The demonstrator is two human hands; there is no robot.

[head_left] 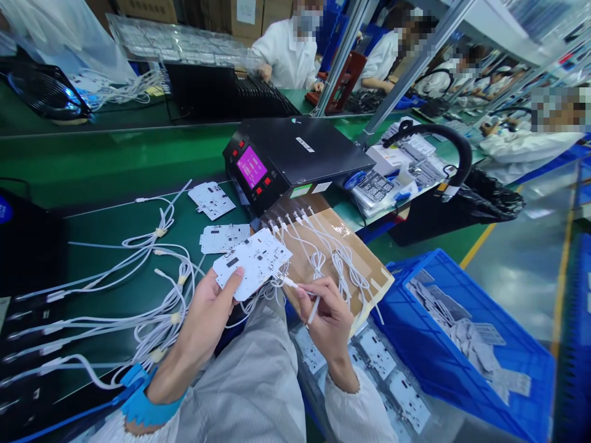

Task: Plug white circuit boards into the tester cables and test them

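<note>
A white circuit board is gripped along its near left edge by my left hand, thumb on top. My right hand pinches a white cable, its plug end at the board's right edge. Whether the plug sits in the board's socket I cannot tell. A short white stick-like piece also shows at my right fingers. Just behind the held board, a second white board lies on the green mat, with a third board farther back. A blue band circles my left wrist.
A black box with a pink screen stands ahead, white cables plugged along its front. Bundled white cables cover the mat at left. Cardboard lies right of centre. A blue crate stands at right, beside a tray of boards. Several people work beyond.
</note>
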